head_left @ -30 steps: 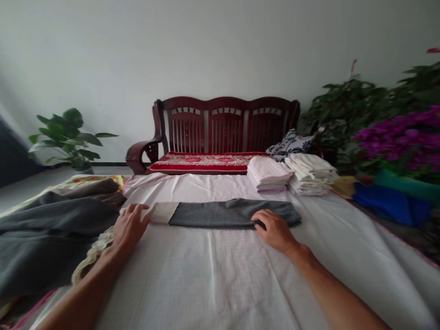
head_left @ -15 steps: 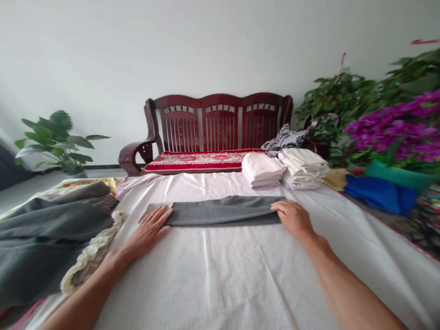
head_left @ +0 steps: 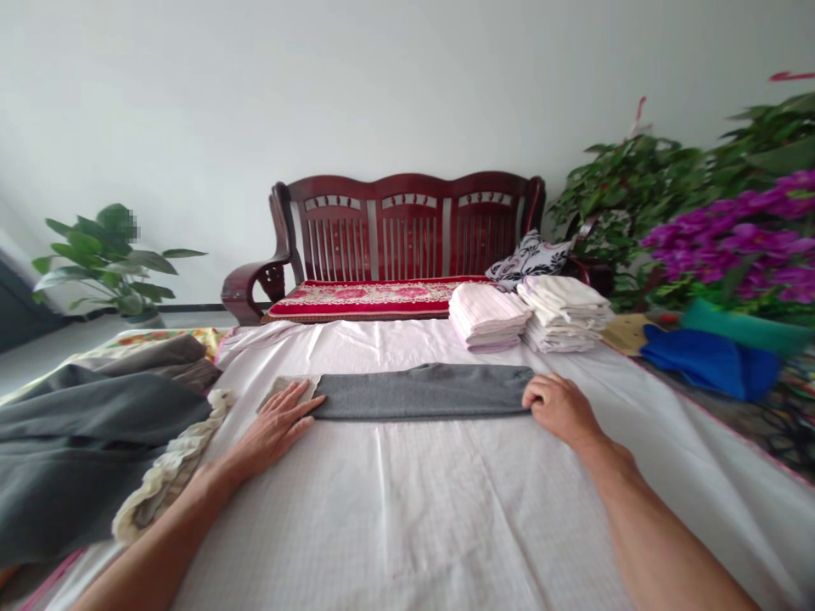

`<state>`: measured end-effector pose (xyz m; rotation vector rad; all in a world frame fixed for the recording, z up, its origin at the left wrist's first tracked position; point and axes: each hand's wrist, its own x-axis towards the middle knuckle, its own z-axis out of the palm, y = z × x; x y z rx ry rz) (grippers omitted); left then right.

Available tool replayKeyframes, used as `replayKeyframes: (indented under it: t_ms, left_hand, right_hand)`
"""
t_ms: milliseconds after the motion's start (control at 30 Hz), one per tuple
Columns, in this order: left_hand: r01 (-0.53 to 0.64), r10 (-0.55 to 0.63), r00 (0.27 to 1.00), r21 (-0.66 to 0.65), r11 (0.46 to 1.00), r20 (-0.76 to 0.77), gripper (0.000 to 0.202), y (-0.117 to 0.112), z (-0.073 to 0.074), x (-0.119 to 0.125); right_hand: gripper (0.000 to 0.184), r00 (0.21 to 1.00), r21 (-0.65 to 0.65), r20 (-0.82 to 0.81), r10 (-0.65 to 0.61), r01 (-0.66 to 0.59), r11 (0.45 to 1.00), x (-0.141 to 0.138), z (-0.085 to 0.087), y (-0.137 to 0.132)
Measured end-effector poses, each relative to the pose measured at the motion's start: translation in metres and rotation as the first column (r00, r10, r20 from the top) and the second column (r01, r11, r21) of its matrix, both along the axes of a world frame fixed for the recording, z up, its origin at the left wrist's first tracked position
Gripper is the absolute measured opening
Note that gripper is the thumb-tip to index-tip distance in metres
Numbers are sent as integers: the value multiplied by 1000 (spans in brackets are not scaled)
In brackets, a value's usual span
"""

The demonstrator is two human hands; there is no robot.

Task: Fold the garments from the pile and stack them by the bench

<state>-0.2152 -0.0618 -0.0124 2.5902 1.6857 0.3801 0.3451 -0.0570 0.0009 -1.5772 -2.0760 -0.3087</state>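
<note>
A long grey folded garment (head_left: 420, 392), which looks like a sleeve or trouser leg, lies flat across the white sheet (head_left: 433, 509). At its left end is a beige cuff or band (head_left: 313, 389). My left hand (head_left: 280, 424) rests flat on that end with fingers spread. The right end is pinched in the curled fingers of my right hand (head_left: 560, 409), near its lower corner. To the left lies a heap of dark grey clothes (head_left: 95, 433) with a gathered cream edge (head_left: 175, 467).
Two stacks of folded cloth, a pinkish one (head_left: 487, 318) and a white one (head_left: 564, 314), stand at the back right. Behind is a wooden bench (head_left: 407, 225) with a red mat (head_left: 382, 297). A blue cloth (head_left: 710, 361) and purple flowers (head_left: 744, 233) are at the right.
My right hand has shifted right and slightly down along the garment's right end, and the fabric lies smoother. My left hand stays in place on the left end.
</note>
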Motion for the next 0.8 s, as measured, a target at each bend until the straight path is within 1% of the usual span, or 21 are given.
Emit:
replayKeyframes:
  t_ms: [100, 200, 300, 400, 467, 533, 567, 633, 733, 800]
  left_hand:
    - [-35, 38, 996, -29, 999, 84, 50, -1, 8, 6]
    - [-18, 18, 982, -3, 1000, 190, 51, -2, 21, 29]
    - [26, -28, 946, 12, 1000, 322, 44, 4, 35, 71]
    - [15, -2, 889, -25, 1000, 457, 32, 21, 45, 119]
    - [15, 13, 863, -51, 999, 505, 27, 38, 50, 149]
    - [22, 21, 862, -79, 997, 506, 26, 55, 55, 174]
    - [27, 21, 874, -91, 995, 485, 27, 63, 57, 186]
    - [15, 34, 925, -125, 992, 379, 29, 77, 60, 205]
    - [-40, 75, 978, -175, 984, 195, 35, 96, 57, 228]
    - [-60, 92, 984, -201, 978, 155, 38, 108, 52, 237]
  right_hand:
    - [27, 997, 13, -65, -48, 49, 999, 1, 5, 1]
    - [26, 977, -20, -195, -88, 86, 996, -11, 12, 7]
    - [26, 970, -71, -236, -51, 35, 997, -36, 18, 19]
    - [26, 987, -60, -156, 29, -39, 997, -56, 18, 33]
    - [26, 994, -46, -82, 66, -70, 997, -62, 15, 40]
    - [28, 997, -23, -32, 71, -72, 997, -61, 8, 45]
    - [30, 998, -9, -18, 63, -63, 998, -59, 3, 46]
    - [33, 999, 13, -7, 31, -31, 999, -55, -8, 48]
    - [34, 1000, 27, -1, -18, 18, 999, -53, -24, 47]
    - [34, 1000, 26, -3, -20, 20, 999, -54, -30, 46]
